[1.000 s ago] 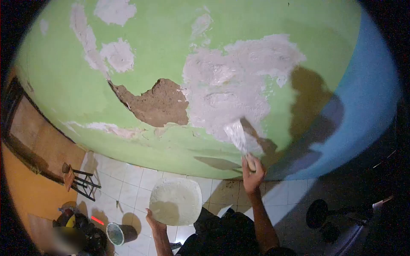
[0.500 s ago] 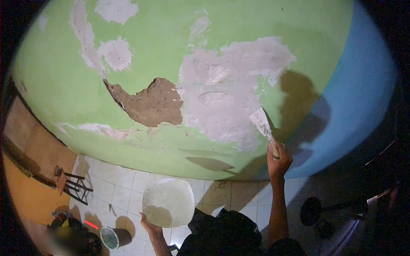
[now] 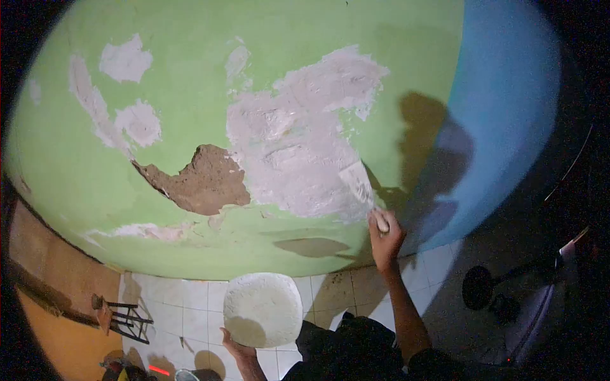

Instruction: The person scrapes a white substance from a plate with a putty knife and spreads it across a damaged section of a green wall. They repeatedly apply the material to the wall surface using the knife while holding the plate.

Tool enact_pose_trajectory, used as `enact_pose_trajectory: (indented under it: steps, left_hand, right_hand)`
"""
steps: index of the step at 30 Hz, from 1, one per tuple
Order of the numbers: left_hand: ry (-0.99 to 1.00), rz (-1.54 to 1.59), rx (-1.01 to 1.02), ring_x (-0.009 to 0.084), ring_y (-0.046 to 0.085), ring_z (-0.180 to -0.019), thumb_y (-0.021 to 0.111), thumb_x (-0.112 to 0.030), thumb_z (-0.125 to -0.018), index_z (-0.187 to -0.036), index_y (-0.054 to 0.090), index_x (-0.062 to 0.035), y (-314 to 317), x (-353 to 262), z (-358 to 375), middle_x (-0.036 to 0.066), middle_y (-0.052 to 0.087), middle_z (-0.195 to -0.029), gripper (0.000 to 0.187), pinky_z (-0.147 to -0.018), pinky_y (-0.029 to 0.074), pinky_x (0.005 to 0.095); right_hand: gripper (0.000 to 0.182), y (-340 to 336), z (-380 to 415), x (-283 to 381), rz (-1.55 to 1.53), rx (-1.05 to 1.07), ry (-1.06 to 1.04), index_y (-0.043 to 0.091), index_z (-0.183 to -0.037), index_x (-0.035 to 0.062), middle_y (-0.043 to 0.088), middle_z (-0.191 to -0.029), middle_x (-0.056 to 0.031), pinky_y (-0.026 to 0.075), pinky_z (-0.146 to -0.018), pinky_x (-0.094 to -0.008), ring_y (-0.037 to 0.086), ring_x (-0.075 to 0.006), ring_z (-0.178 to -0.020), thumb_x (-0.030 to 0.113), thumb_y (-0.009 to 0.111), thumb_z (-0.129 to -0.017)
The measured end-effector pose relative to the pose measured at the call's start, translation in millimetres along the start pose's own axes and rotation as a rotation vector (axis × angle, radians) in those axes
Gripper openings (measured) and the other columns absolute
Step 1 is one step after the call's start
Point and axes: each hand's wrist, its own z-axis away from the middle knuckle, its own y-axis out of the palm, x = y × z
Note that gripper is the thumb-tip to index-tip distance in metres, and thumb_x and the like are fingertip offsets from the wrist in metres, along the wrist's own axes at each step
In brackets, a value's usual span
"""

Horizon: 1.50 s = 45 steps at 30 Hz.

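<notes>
My right hand (image 3: 386,238) is wrapped around the handle of a putty knife (image 3: 357,182). The blade, smeared with white, lies against the lower right part of a large white filler patch (image 3: 298,159) on the green wall (image 3: 190,101). Low in the view, my left hand (image 3: 239,348) grips the near left edge of a shallow whitish pan (image 3: 262,305), its fingers hidden underneath. Pale residue coats the pan's inside. Left of the large patch, a bare brown area (image 3: 206,184) shows where the surface has come off.
Smaller white patches (image 3: 126,58) dot the wall at upper left. A blue wall section (image 3: 508,95) stands at right. On the tiled floor (image 3: 194,295) are a small dark stool (image 3: 130,320) and a bucket (image 3: 186,375), cut off by the frame. A dark fan-like object (image 3: 478,287) stands at right.
The view has shifted, so the wall patches sit further left and the floor things lower. In the frame, the putty knife is further left, with its blade still at the patch. The pan remains held.
</notes>
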Motion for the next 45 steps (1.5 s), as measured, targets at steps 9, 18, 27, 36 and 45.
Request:
enact_pose_trajectory:
  steps: [9,18,27,36,45]
  left_hand:
    - [-0.064,0.006,-0.001,0.0346,0.055,-0.11,0.029,-0.047,-0.101,-0.124,0.052,0.0021,4,1,5,0.017,0.059,-0.118,0.059,-0.097,0.044,0.0506]
    - [-0.013,-0.016,0.014,0.034,0.055,-0.11,0.03,-0.048,-0.1,-0.123,0.053,0.0012,-16,-2,24,0.018,0.059,-0.117,0.058,-0.097,0.044,0.05]
    - [-0.032,-0.049,-0.066,0.0381,0.053,-0.117,0.03,-0.046,-0.101,-0.128,0.05,0.0025,-19,-9,18,0.021,0.055,-0.126,0.059,-0.102,0.04,0.0544]
    - [-0.117,-0.047,-0.017,0.0381,0.049,-0.122,0.031,-0.047,-0.1,-0.135,0.043,0.0018,-32,-3,5,0.021,0.051,-0.132,0.061,-0.104,0.038,0.0535]
    - [-0.095,-0.031,-0.038,0.0367,0.05,-0.122,0.029,-0.045,-0.101,-0.134,0.045,0.0011,6,-9,5,0.02,0.052,-0.132,0.059,-0.104,0.038,0.0542]
  right_hand:
    - [0.019,12,-126,78,-0.181,-0.172,-0.175,0.062,-0.101,0.0024,0.068,-0.096,-0.0152,0.051,-0.075,-0.0364,0.067,-0.0287,-0.084,0.01,0.069,-0.085]
    - [0.02,52,50,10,-0.196,-0.02,0.098,0.062,-0.103,0.0005,0.068,-0.092,-0.0158,0.053,-0.071,-0.0357,0.069,-0.0286,-0.082,0.009,0.068,-0.086]
    - [0.023,62,23,4,-0.222,0.01,0.119,0.061,-0.107,-0.0001,0.069,-0.095,-0.0164,0.052,-0.075,-0.0332,0.068,-0.0259,-0.084,0.005,0.068,-0.085]
    - [0.021,55,36,15,-0.263,0.013,0.187,0.062,-0.105,-0.0012,0.069,-0.096,-0.0154,0.053,-0.079,-0.0331,0.068,-0.0215,-0.089,0.004,0.067,-0.086]
    - [0.023,64,44,-22,-0.188,-0.021,0.182,0.062,-0.108,-0.0013,0.068,-0.099,-0.0148,0.052,-0.082,-0.0329,0.067,-0.0225,-0.092,0.002,0.067,-0.086]
